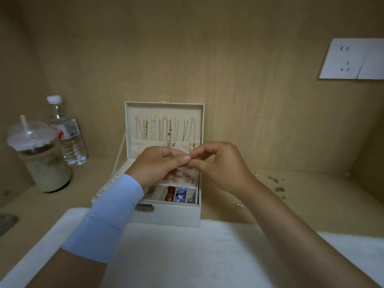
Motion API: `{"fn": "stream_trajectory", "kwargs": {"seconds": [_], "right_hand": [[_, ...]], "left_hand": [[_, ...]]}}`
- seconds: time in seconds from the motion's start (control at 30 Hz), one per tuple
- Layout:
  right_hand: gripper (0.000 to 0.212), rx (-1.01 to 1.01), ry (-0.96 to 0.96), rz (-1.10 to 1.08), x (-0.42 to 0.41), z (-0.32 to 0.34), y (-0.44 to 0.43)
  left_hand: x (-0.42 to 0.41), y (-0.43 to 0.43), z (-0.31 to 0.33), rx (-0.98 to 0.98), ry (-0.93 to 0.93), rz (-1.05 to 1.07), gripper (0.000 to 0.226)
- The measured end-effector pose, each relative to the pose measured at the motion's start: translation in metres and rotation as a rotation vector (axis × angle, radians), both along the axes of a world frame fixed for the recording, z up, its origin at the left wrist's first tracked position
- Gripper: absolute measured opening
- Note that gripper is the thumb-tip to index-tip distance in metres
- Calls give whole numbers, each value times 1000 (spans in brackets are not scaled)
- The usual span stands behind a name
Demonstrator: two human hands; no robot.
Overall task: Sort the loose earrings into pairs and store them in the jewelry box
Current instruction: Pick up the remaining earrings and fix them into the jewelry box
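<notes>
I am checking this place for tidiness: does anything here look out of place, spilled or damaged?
Yes. Small loose earrings lie scattered on the wooden shelf, to the right of the open jewelry box, so they are not yet stored. Nothing looks spilled or damaged.

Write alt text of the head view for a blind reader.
A person's left hand and right hand meet fingertip to fingertip over an open cream rectangular jewelry box; anything pinched is too small to see. Small loose earrings lie on the wooden shelf to its right, a clear plastic water bottle and lidded cup to its left.
</notes>
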State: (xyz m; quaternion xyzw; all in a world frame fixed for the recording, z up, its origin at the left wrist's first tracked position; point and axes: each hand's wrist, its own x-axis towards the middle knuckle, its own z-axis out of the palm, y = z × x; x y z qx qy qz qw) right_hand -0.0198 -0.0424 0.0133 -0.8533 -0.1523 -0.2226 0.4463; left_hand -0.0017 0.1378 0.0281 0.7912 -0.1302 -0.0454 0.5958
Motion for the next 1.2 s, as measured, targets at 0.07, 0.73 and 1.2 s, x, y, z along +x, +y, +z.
{"fn": "stream_trajectory", "kwargs": {"seconds": [0.07,0.73,1.2], "right_hand": [[7,-4,31,33,3,4,10],[5,-429,316,151,18,-4,45],[14,-586,237,231,11,-6,53]], "left_hand": [[1,14,-1,-2,-1,-10,11],[13,74,-20,441,-171,-140,2],[10,76,-20,643,-274,-151,12]]}}
